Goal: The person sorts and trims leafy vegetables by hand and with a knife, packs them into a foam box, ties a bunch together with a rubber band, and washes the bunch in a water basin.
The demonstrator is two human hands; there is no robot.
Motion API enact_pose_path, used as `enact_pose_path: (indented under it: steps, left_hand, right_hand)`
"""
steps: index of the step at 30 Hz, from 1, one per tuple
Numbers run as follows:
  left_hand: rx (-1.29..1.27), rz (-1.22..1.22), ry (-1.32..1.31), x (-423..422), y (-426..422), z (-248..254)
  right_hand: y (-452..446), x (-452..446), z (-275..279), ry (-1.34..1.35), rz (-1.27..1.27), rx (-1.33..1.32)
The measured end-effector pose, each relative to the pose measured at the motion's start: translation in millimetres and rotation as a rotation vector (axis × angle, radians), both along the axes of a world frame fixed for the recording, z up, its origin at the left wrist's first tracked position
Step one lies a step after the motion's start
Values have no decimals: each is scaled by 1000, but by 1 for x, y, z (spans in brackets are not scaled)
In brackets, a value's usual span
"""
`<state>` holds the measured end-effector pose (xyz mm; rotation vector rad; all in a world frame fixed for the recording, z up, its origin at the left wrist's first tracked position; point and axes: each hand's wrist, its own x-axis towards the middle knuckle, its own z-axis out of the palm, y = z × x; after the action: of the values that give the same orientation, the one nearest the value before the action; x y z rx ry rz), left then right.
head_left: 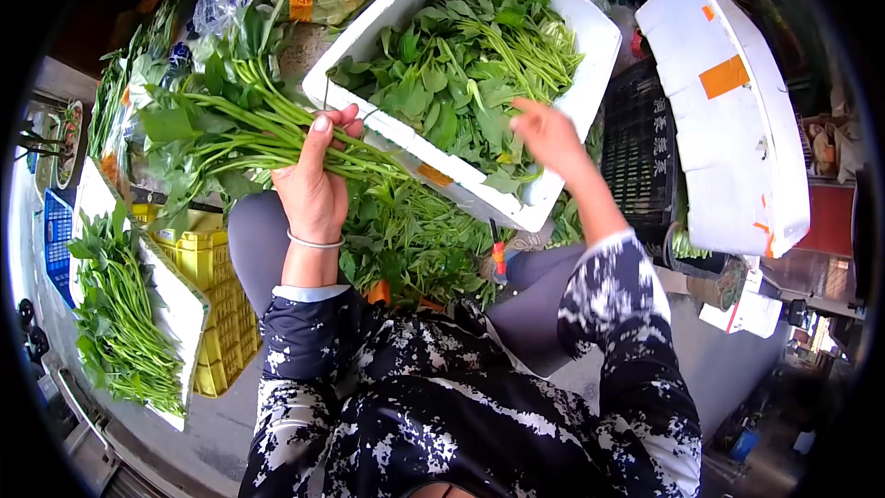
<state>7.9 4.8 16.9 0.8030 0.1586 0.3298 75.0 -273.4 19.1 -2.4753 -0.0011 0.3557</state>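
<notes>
My left hand (318, 175) is closed around a bunch of leafy green stems (263, 120), which points leaves-first to the upper left with the stem ends toward the right. The thumb lies across the stems. My right hand (558, 140) is over the right side of a white foam box (595, 32), a little blurred, with fingers loosely bent and apart and nothing visible between them. Loose leafy greens (442, 74) fill much of the box, just under and left of that hand. More greens (415, 231) lie below the box, between my knees.
At the left, a bundle of greens (129, 314) rests on a white foam lid (189, 295) beside a yellow crate (226, 314). To the right stand a black crate (636, 138) and an upended white foam panel (728, 148). An orange-handled tool (499, 258) is near my right knee.
</notes>
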Motion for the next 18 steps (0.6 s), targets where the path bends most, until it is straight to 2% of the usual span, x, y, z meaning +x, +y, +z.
enact_pose_path:
  steps: [1,2,4,5,6,7,8,10,14,15,18]
  left_hand:
    - [-3,20,38,1,0,0]
    - [-8,33,35,3,1,0]
    - [-132,-93,79,8,3,0]
    - [-152,-70,96,11,1,-1]
    - [-169,-102,106,11,2,0]
    - [-195,-126,102,13,4,-4]
    - [-221,-152,100,15,6,-8]
    - [-230,-132,143,16,6,-5]
    - [-191,-149,176,19,8,-6]
    - [-197,-168,184,19,8,-8]
    - [-222,-217,193,18,4,-7]
  right_hand:
    - [-11,32,-9,-74,-24,-169]
    - [-29,65,-38,-190,-60,-200]
    - [-47,111,-79,-133,-49,-219]
    - [-53,128,-104,-154,-94,-309]
    - [-44,133,-105,-174,-141,-397]
    - [-38,137,-105,-66,-167,-433]
    - [-34,139,-104,-65,-162,-430]
    - [-23,136,-95,55,-168,-570]
    - [-21,138,-70,-124,-105,-620]
    - [-20,131,-66,-368,-126,-485]
    - [-16,107,-33,-408,-185,-413]
